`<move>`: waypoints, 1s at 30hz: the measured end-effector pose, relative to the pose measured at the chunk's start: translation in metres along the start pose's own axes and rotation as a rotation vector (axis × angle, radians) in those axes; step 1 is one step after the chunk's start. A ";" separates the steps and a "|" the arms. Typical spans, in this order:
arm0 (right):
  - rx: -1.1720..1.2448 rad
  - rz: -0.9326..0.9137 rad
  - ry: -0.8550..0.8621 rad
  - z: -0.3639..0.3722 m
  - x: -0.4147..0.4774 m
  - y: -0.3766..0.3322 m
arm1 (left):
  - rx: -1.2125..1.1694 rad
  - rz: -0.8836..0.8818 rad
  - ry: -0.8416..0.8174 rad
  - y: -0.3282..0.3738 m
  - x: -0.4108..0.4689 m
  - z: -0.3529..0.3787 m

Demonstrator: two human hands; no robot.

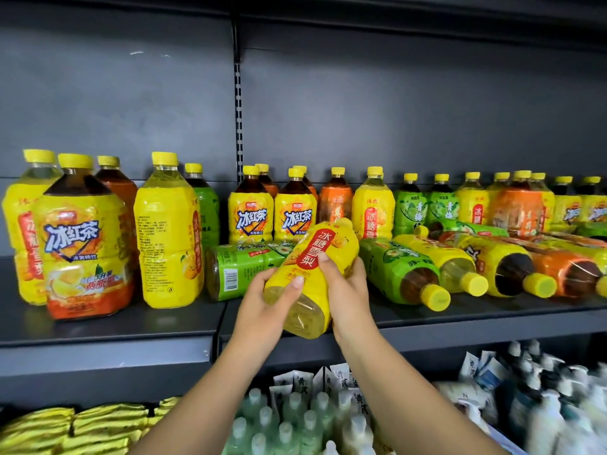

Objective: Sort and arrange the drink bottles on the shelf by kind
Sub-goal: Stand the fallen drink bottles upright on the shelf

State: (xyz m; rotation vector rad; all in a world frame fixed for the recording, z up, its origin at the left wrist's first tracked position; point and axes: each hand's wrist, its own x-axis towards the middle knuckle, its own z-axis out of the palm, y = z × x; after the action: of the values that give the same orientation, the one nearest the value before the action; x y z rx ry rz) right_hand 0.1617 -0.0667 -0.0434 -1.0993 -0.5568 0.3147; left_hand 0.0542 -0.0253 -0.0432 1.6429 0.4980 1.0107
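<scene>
Head view: dark grey shelf (131, 323) running under and behind both hands. Below the wrists, pale bottles (289, 421) packed on a lower level. Far to the left of the left hand (262, 300), large upright bottles (82, 238) with yellow caps, their yellow, orange and green labels mixed. Behind both hands, a row of smaller upright bottles (251, 208), kinds mixed. To the right of the right hand (348, 284), lying bottles (460, 267) side by side, caps toward the camera. Just beside the left hand, a green lying bottle (243, 270). Between the hands, over the shelf's front edge, the yellow bottle (315, 254), tilted, base toward the camera. Left hand curled round its lower part, thumb on the label. Right hand wrapped round its middle, thumb on the red band.
</scene>
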 end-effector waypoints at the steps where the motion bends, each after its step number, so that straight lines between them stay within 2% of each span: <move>1: -0.017 -0.054 -0.037 -0.001 0.000 0.000 | -0.025 0.021 -0.016 -0.002 -0.001 -0.002; 4: -0.087 -0.227 -0.150 -0.008 0.003 -0.006 | 0.005 0.079 -0.093 -0.008 0.000 -0.004; 7: -0.267 -0.369 -0.222 -0.017 0.009 -0.016 | 0.071 0.086 -0.155 -0.012 0.004 0.000; 12: -0.233 -0.419 -0.294 -0.036 0.014 -0.017 | 0.184 0.100 -0.213 -0.016 0.016 0.007; 16: -0.344 -0.517 -0.308 -0.039 0.011 -0.008 | 0.288 0.114 -0.293 -0.017 0.027 0.009; 21: -0.267 -0.446 -0.310 -0.041 0.009 -0.009 | 0.298 0.146 -0.296 -0.021 0.032 0.012; 23: -0.251 -0.362 -0.294 -0.041 0.009 -0.007 | 0.303 0.165 -0.307 -0.020 0.031 0.012; 27: -0.397 -0.192 -0.164 -0.034 0.010 -0.007 | 0.305 0.161 -0.367 -0.015 0.034 0.001; 30: -0.549 -0.227 -0.043 -0.034 0.010 -0.008 | 0.602 0.355 -0.265 -0.011 0.039 -0.021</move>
State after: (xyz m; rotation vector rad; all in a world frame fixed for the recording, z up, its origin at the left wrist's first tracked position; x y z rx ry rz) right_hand 0.1891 -0.0906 -0.0448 -1.5415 -0.8268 -0.0208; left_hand 0.0605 0.0197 -0.0379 2.4319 0.3531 0.9213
